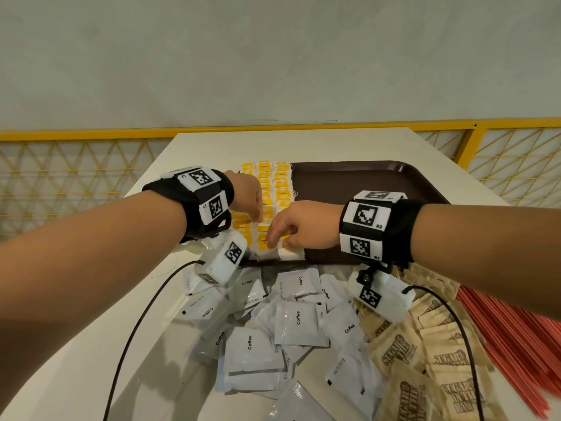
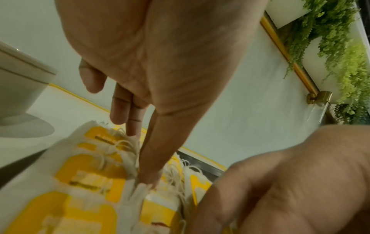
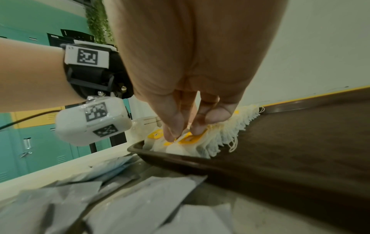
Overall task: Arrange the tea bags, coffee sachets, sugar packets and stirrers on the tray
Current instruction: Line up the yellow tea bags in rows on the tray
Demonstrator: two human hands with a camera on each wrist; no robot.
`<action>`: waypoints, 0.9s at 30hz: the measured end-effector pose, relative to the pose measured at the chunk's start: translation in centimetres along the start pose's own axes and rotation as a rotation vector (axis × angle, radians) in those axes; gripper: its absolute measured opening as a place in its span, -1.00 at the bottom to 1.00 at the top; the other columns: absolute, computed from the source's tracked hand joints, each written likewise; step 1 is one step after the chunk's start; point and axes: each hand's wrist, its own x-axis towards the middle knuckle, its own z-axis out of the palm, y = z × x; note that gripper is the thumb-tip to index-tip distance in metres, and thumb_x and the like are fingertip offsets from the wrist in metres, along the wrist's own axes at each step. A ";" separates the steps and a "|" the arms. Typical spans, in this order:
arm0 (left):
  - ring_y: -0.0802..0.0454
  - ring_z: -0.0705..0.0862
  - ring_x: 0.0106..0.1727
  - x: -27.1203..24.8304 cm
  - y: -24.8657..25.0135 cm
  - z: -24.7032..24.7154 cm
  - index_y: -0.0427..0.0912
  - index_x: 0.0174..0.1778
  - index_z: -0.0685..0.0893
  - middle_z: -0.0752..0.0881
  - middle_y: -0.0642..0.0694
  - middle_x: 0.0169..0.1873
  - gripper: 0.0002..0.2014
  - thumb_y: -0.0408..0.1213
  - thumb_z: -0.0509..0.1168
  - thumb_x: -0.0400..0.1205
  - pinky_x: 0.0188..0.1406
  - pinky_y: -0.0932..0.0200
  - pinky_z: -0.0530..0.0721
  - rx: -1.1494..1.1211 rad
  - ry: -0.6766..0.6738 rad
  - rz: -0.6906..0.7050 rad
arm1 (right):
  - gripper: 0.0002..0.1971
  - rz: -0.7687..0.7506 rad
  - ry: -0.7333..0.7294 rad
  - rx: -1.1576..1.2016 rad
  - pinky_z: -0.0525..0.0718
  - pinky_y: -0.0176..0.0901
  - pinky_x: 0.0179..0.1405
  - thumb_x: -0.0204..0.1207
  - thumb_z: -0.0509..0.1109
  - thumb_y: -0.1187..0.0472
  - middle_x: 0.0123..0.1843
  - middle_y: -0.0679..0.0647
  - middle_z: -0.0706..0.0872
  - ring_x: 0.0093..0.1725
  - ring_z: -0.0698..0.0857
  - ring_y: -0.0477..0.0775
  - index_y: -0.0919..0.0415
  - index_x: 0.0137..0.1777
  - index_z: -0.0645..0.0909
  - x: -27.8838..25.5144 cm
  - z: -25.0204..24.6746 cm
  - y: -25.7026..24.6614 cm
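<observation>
Rows of yellow-tagged tea bags (image 1: 280,189) fill the left part of the brown tray (image 1: 364,183). My left hand (image 1: 256,215) reaches over them with straight fingers; its index fingertip (image 2: 149,177) presses down between two tea bags (image 2: 90,171). My right hand (image 1: 274,240) is at the tray's near edge, where thumb and index finger (image 3: 185,134) pinch the tag of a front tea bag (image 3: 220,134). White coffee sachets (image 1: 299,322), brown sugar packets (image 1: 449,360) and red stirrers (image 1: 516,344) lie in piles on the table in front of the tray.
The tray's right part (image 3: 300,142) is bare brown surface. The white table (image 1: 212,147) ends at a yellow railing with lattice (image 1: 76,135) in front of a pale wall. Black camera cables (image 1: 136,329) hang from both wrists across the piles.
</observation>
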 end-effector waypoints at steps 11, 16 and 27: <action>0.10 0.58 -0.03 0.5 0.2 -0.3 0.05 -0.20 0.72 0.69 0.11 -0.12 -0.92 -0.06 0.39 0.57 0.06 0.19 0.46 0.063 0.030 -0.022 | -0.71 0.016 0.044 0.021 0.59 -0.16 0.26 0.57 0.32 0.35 0.29 -0.06 0.69 0.19 0.64 -0.09 0.08 0.17 0.76 -0.6 -0.9 -0.6; 0.08 0.58 -0.01 0.0 0.0 -0.4 -0.05 -0.07 0.79 0.70 0.08 -0.10 -0.82 -0.04 0.41 0.56 0.05 0.18 0.38 0.007 0.065 -0.025 | -0.84 0.066 0.153 0.017 0.46 -0.58 -0.27 0.53 0.39 0.33 -0.15 -0.16 0.69 -0.33 0.58 -0.37 0.17 0.01 0.78 -1.6 -2.5 0.1; 0.05 0.62 0.13 -1.6 1.2 0.0 -0.02 -0.13 0.83 0.75 0.07 0.01 -0.81 -0.03 0.51 0.45 0.12 0.13 0.55 -0.176 0.081 0.079 | -0.76 0.388 0.031 0.471 0.70 -0.26 -0.35 0.38 0.59 0.30 -0.43 0.09 0.72 -0.43 0.69 -0.05 0.23 -0.29 0.53 -2.5 -0.8 0.8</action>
